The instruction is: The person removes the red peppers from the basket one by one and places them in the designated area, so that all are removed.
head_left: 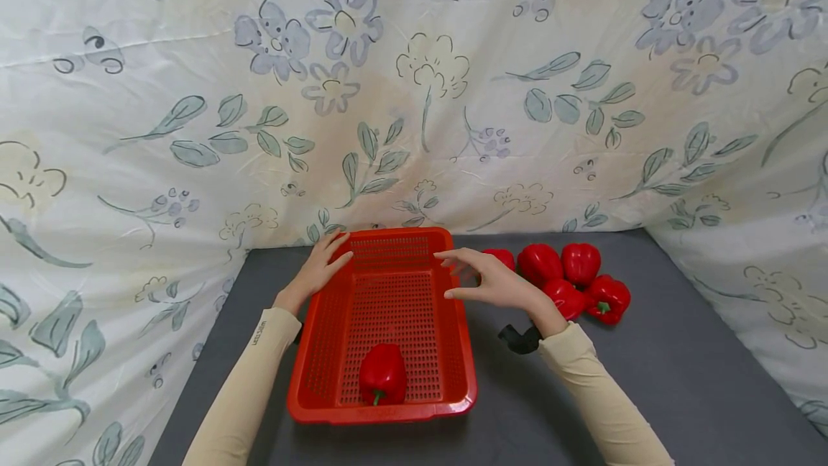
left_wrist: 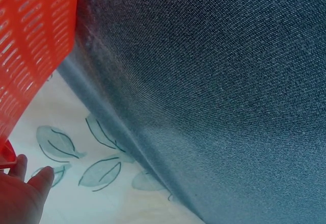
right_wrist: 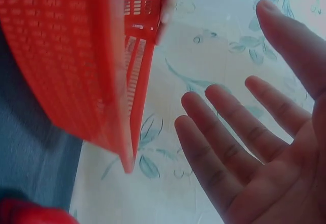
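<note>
A red slotted plastic basket [head_left: 446, 372] sits on the grey table with one red bell pepper [head_left: 383, 374] lying in its near end. My left hand [head_left: 321, 265] rests with straight fingers on the basket's far left corner; in the left wrist view the basket wall [left_wrist: 30, 46] and my fingertips [left_wrist: 23, 191] show. My right hand [head_left: 481, 280] hovers open just beside the basket's far right rim, touching nothing; its spread fingers [right_wrist: 239, 142] fill the right wrist view beside the basket [right_wrist: 76, 56]. Several red bell peppers [head_left: 569, 279] lie in a cluster right of that hand.
The grey table [head_left: 647, 380] is enclosed on three sides by a floral white cloth [head_left: 414, 92]. A black strap [head_left: 520, 339] sits at my right wrist. Both arms wear beige sleeves.
</note>
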The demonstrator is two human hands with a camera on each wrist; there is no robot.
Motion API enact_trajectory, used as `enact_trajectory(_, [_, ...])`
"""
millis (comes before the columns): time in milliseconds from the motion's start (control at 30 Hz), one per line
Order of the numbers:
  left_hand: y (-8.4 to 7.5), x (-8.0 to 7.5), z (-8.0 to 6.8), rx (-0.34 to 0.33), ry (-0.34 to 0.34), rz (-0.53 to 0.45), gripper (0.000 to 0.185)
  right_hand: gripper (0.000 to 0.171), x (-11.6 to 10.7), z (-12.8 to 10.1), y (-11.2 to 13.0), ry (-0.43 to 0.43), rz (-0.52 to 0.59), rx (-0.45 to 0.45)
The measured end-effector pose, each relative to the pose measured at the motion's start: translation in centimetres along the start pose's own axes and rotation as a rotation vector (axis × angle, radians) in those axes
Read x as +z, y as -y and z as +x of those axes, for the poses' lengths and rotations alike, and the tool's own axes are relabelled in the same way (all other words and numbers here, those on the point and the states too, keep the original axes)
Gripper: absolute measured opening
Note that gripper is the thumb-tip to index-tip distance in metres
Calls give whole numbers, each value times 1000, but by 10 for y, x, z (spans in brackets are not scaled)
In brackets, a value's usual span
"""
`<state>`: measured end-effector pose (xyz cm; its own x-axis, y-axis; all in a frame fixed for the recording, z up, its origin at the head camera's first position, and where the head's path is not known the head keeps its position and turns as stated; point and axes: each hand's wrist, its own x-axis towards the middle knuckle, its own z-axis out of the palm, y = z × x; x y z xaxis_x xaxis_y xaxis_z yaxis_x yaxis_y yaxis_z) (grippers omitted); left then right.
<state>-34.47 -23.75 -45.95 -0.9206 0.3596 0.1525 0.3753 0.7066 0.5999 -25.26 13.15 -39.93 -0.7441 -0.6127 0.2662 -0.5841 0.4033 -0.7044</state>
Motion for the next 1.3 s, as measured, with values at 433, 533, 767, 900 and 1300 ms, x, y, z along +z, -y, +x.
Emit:
enact_trajectory(433, [4,-1,0,23,-6,6,63,60,25,17,14,128,8,-15])
enact_trajectory(533, [4,-1,0,20,-6,0,63,61,31,20,16,164,16,-38])
enact_trajectory(767, [4,-1,-1,19,3,-2,64,62,44,28,19,265,42,-52])
enact_trajectory(900, [5,-1,0,18,5,-6,63,65,50,32,22,307,44,-73])
enact_trajectory(1300, [4,0,0,4,-2,7,61,64,63,43,27,430,35,-104])
